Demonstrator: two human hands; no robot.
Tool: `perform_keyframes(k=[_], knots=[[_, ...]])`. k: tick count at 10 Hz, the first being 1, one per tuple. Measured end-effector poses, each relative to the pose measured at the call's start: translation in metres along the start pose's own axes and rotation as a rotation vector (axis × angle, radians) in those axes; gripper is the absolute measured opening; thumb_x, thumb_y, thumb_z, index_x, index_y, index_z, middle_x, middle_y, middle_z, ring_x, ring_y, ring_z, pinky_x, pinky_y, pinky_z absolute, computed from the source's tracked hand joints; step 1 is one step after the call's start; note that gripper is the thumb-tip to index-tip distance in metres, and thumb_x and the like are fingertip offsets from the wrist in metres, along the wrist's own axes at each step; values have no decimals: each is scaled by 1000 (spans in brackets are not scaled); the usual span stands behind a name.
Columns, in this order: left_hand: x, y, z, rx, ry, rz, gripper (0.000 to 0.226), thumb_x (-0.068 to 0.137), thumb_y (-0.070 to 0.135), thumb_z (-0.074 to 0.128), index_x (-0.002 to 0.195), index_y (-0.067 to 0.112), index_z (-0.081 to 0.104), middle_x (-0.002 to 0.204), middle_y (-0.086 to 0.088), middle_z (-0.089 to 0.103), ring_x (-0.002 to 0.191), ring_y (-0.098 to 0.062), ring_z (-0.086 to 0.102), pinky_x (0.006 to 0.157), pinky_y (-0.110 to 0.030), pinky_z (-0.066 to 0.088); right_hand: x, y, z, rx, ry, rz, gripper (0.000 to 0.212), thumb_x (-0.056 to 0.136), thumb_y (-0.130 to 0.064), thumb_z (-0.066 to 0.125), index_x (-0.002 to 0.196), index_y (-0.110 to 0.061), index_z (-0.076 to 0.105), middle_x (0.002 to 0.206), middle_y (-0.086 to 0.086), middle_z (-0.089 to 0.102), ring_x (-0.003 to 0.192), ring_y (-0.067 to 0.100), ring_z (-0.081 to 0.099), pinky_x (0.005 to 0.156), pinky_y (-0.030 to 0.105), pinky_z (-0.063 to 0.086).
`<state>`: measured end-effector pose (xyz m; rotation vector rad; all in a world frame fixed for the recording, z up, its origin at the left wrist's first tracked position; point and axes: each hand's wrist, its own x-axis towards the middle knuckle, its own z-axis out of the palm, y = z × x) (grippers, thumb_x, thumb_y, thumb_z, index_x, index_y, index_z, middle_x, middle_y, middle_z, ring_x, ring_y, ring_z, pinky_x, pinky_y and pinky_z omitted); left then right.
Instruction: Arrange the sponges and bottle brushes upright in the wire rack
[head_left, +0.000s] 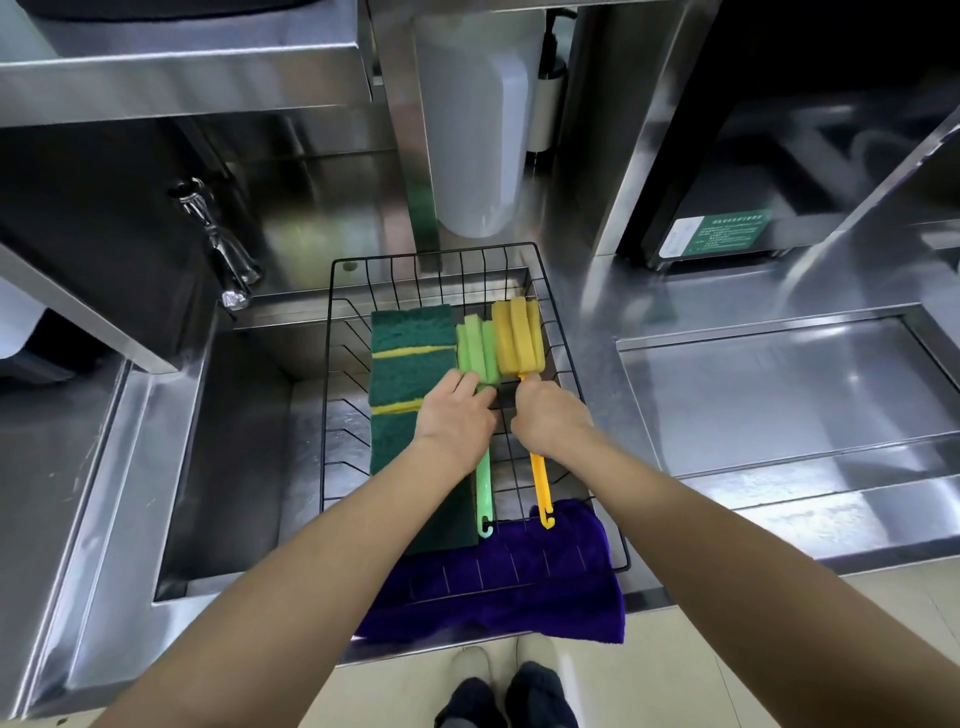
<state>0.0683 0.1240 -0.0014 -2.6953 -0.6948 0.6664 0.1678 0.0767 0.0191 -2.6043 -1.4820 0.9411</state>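
Black wire rack (337, 395) sits across the steel sink (234, 467), front edge on a purple cloth (519, 597) draped over the counter (779, 415) lip.

Inside, left side: green scouring sponges (410, 364) with yellow foam edges, packed in a row front to back, scouring faces showing. Right of them, two bottle brushes lie side by side, foam heads toward the back, hooked handles toward the front. Green bottle brush (475, 351): ribbed light-green foam head, green plastic handle. Yellow bottle brush (517, 338): ribbed yellow foam head, orange-yellow handle. The heads touch each other; the green one sits against the sponges.

Left hand (454, 413): fingers curled onto the base of the green head, gripping where it meets the handle, palm down. Right hand (550, 415): closed into a fist around the yellow brush handle just below the head. Both handles poke out under the wrists.
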Motion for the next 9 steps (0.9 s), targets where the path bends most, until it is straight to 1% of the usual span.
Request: perform_keyframes(k=[1,2,3,4,5,7,8,9], knots=[[0,-3,1,-22,29,-30,31,96,25,47,126,23,53,129,1,45,122,-25,33,108,-38,20,3,-1,2,-73,-52,-1,32,92,-8,44,121,2,48,125,19,57,114,36,57,86,40,47],[0,-3,3,-41,33,-42,33,94,25,50,127,23,50,128,0,46,121,-25,34,106,-38,22,10,-3,2,-119,-115,-1,28,90,-3,42,114,0,55,120,18,60,109,35,59,82,39,49],[1,0,5,-53,29,-64,37,93,26,52,130,21,47,131,0,45,125,-26,31,108,-39,21,13,-5,4,-179,-156,4,33,86,5,42,117,0,54,121,18,59,110,35,59,83,40,50],[3,2,8,-80,18,-82,38,93,26,52,130,22,46,133,1,43,126,-26,29,106,-39,22,17,-6,8,-186,-174,5,35,86,7,42,117,1,54,120,18,60,108,34,60,83,39,51],[3,0,11,-129,22,-84,40,93,25,50,132,24,45,138,1,40,129,-27,27,108,-40,20,21,-7,11,-157,-188,40,34,84,10,45,116,1,56,118,17,61,106,34,62,85,39,53],[-4,-2,17,-157,42,-33,44,96,27,42,140,25,38,153,-2,23,137,-30,16,114,-44,9,25,-6,17,-145,-168,47,31,87,5,46,116,1,56,118,17,61,107,33,61,87,40,53],[-6,-6,14,-233,60,-15,43,94,25,45,137,22,43,148,-4,33,136,-28,21,114,-42,12,22,-8,15,-161,-146,40,30,88,0,46,116,-1,57,118,17,62,105,32,62,82,38,53],[-8,-10,5,-344,57,-47,34,92,25,47,125,19,52,128,-4,52,124,-24,39,103,-37,29,11,-12,-1,-172,-90,30,31,91,-10,46,121,-6,53,124,15,57,111,32,58,79,36,48]])
